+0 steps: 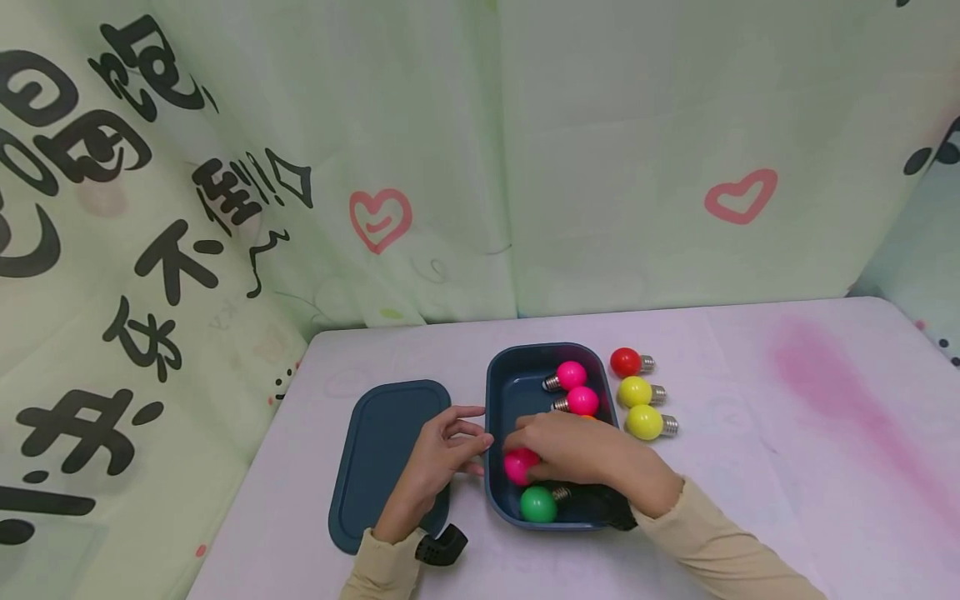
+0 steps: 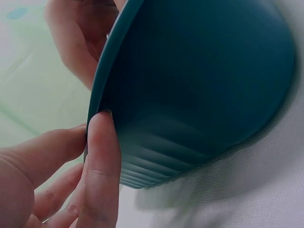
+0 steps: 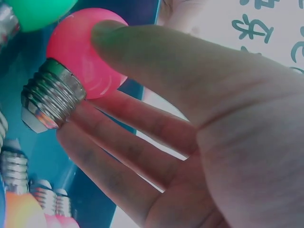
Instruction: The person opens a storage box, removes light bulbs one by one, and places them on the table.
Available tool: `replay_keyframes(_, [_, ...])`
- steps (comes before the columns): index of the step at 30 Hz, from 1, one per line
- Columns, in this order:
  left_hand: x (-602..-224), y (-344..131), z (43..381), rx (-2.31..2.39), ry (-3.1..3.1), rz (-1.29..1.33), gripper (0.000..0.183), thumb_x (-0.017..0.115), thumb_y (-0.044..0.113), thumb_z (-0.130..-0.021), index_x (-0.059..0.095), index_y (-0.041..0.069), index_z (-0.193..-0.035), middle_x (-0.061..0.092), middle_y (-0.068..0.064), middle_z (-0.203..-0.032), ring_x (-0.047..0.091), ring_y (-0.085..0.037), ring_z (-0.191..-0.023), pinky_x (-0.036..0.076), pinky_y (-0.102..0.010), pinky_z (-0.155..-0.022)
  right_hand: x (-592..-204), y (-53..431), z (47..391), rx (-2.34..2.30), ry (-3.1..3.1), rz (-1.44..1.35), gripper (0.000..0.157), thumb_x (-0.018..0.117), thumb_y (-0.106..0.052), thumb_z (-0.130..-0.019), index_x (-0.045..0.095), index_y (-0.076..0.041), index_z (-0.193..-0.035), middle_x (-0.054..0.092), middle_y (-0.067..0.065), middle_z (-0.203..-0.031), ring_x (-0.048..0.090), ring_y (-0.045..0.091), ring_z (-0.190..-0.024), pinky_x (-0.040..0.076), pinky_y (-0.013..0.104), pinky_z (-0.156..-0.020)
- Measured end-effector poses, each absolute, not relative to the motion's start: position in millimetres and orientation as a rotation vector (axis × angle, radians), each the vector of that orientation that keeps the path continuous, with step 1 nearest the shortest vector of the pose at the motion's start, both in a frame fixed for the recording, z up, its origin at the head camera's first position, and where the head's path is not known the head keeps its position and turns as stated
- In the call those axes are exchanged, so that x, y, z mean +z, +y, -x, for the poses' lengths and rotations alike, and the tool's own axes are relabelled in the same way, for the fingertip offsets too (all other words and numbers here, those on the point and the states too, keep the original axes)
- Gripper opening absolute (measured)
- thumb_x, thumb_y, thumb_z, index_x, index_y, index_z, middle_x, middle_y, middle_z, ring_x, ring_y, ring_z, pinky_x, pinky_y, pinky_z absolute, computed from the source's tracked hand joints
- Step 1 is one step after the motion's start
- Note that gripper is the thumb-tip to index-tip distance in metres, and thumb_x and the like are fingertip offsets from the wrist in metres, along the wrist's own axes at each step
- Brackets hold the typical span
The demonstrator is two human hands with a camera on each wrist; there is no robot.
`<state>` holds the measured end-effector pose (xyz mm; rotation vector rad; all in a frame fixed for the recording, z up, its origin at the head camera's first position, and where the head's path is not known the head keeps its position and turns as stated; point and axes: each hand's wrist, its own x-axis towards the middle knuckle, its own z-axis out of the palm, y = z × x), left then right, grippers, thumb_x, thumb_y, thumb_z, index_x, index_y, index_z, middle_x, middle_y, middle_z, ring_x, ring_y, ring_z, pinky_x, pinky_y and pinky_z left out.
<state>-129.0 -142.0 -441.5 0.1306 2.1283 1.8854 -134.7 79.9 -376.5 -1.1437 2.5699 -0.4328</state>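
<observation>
A dark blue plastic box stands on the table. My left hand is at its left side; in the left wrist view the thumb tip meets the rim and another fingertip lies against the outer wall. Over the box, my right hand holds a pink light bulb, with the thumb on its globe and fingers beneath, its metal screw base exposed. A green bulb lies near the box's front end. Two pink bulbs lie toward the back. An orange bulb is partly hidden by my right hand.
Right of the box, a red bulb and two yellow bulbs lie in a row on the table. A dark blue lid lies flat to the left. A printed curtain hangs behind the pale tablecloth.
</observation>
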Motion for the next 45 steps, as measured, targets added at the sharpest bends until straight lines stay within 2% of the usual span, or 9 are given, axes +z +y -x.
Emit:
replay_keyframes(9, [-443.6, -142.4, 130.4, 1.912, 2.085, -0.103, 0.05, 0.074, 0.013, -0.09, 0.056, 0.003, -0.135, 0.066, -0.007, -0.096, 0.065, -0.012, -0.062, 0.061, -0.028, -0.064, -373.3, 96.5, 131.9, -0.466, 2.613, 1.162, 0.038, 0.081, -0.023, -0.083, 0.071, -0.013, -0.118, 0.065, -0.002, -0.096, 0.06, 0.007, -0.082, 0.057, 0.021, -0.071])
replay_keyframes(19, [-442.9, -141.6, 130.1, 1.915, 2.083, -0.099, 0.05, 0.074, 0.013, -0.09, 0.056, 0.003, -0.135, 0.066, -0.007, -0.096, 0.066, -0.012, -0.063, 0.061, -0.028, -0.063, -366.7, 117.2, 129.2, -0.524, 2.639, 1.174, 0.035, 0.082, -0.019, -0.083, 0.072, -0.014, -0.115, 0.066, -0.002, -0.098, 0.06, 0.009, -0.084, 0.057, 0.02, -0.071])
replay_keyframes(24, [-442.7, -141.3, 130.1, 1.908, 2.09, -0.096, 0.05, 0.074, 0.014, -0.09, 0.056, 0.003, -0.135, 0.066, -0.007, -0.096, 0.066, -0.012, -0.063, 0.061, -0.028, -0.064, -364.5, 126.6, 127.7, -0.533, 2.662, 1.144, 0.035, 0.081, -0.021, -0.083, 0.072, -0.015, -0.116, 0.07, -0.001, -0.107, 0.065, 0.019, -0.101, 0.06, 0.028, -0.077])
replay_keyframes(28, [-442.7, -141.3, 130.3, 1.905, 2.096, -0.1, 0.051, 0.074, 0.014, -0.09, 0.055, 0.003, -0.135, 0.067, -0.007, -0.097, 0.066, -0.012, -0.063, 0.061, -0.029, -0.064, -361.7, 132.7, 126.9, -0.547, 2.663, 1.123, 0.036, 0.08, -0.021, -0.084, 0.071, -0.014, -0.118, 0.07, 0.001, -0.116, 0.064, 0.026, -0.115, 0.06, 0.035, -0.084])
replay_keyframes(37, [-443.6, -142.0, 130.6, 1.911, 2.091, -0.104, 0.05, 0.074, 0.013, -0.09, 0.055, 0.003, -0.135, 0.066, -0.006, -0.096, 0.066, -0.012, -0.065, 0.061, -0.028, -0.063, -357.0, 147.8, 124.3, -0.591, 2.676, 1.064, 0.038, 0.08, -0.024, -0.084, 0.071, -0.014, -0.12, 0.067, 0.003, -0.119, 0.066, 0.019, -0.102, 0.061, 0.03, -0.079])
replay_keyframes(45, [-443.0, -141.6, 130.4, 1.916, 2.086, -0.091, 0.05, 0.074, 0.013, -0.09, 0.055, 0.002, -0.135, 0.067, -0.007, -0.097, 0.066, -0.012, -0.065, 0.061, -0.027, -0.063, -352.2, 157.0, 121.4, -0.597, 2.678, 0.985, 0.04, 0.079, -0.026, -0.085, 0.07, -0.014, -0.121, 0.066, 0.006, -0.123, 0.064, 0.025, -0.111, 0.061, 0.035, -0.081])
